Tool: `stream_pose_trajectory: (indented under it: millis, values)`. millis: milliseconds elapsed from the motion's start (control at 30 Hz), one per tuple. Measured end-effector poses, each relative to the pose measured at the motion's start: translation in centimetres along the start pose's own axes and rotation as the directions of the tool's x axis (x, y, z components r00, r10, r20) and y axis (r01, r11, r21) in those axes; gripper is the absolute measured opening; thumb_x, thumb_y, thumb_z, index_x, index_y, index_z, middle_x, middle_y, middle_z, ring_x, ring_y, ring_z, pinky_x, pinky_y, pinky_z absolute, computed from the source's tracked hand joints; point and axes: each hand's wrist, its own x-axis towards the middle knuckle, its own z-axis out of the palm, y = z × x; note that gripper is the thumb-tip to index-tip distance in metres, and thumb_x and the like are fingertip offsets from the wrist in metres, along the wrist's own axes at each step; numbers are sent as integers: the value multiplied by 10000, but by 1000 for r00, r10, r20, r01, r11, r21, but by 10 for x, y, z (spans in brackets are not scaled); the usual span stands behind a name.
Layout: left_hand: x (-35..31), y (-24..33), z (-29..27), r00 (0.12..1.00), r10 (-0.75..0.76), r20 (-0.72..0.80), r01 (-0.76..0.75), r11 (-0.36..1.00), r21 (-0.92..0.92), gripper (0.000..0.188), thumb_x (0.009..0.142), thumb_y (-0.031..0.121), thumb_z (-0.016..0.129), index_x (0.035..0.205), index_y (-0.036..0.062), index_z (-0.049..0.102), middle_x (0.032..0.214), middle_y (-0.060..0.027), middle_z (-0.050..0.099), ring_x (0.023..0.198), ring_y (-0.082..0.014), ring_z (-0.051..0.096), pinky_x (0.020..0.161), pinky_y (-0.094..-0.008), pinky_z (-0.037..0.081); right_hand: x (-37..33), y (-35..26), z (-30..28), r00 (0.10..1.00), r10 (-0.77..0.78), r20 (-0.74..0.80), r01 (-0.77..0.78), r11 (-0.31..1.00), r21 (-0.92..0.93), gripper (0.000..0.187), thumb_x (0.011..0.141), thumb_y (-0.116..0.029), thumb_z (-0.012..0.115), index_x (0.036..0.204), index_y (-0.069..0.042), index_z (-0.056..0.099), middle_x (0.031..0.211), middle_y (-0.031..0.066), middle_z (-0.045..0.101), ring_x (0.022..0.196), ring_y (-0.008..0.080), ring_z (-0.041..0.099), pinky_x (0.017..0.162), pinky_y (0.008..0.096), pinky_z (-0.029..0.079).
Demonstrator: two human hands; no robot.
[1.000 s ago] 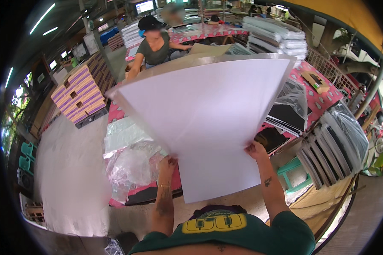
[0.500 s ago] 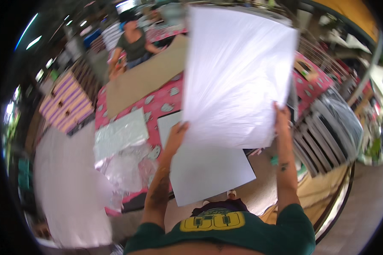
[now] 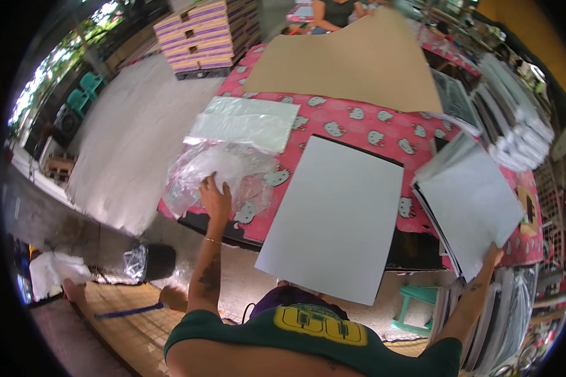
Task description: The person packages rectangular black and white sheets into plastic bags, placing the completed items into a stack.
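Observation:
My left hand point(image 3: 215, 193) reaches over the table's left side, fingers apart, touching the crumpled clear plastic point(image 3: 192, 173) with a whitish sheet in it. My right hand point(image 3: 493, 256) grips the near corner of a large white sheet point(image 3: 475, 195) at the table's right; dark-edged layers show under its left side. Between my hands a white board point(image 3: 336, 220) with a dark far edge lies flat, its near end jutting past the table edge. Behind the crumpled plastic rests a flat stack of clear plastic bags point(image 3: 245, 122).
A big brown cardboard sheet point(image 3: 346, 63) covers the far part of the pink patterned table point(image 3: 374, 135). Beyond it is another person point(image 3: 336, 12). Wrapped panels point(image 3: 506, 308) stand at the lower right beside a green stool point(image 3: 415, 308). Striped pallets point(image 3: 201, 38) are stacked at the far left.
The white sheet, earlier raised in both hands, is now low at the right with only my right hand on it. My left hand has moved left to the plastic. The view has shifted.

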Motion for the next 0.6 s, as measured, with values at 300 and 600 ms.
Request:
stream_pose_trajectory:
  millis: [300,600]
  values:
    - [48,-108,-21,960,-44,278,-30,966,256,1000,661,607,709,1447,171,271,1442,-308,232,1351,-483,167,1021,-669,154,-394,-352,214,570,-702,426,185,615,766,702,848,-469,576,1390,-90,337,1355,141,412,1234,255,400,972,471,349]
    - [65,-154,27,827,-100,553,-65,961,270,978,727,705,552,1465,141,246,1468,-336,149,1371,-510,69,1001,-722,19,-667,-546,318,543,-656,524,599,740,306,854,658,-142,724,1380,25,301,1194,250,535,1085,332,548,898,384,460]
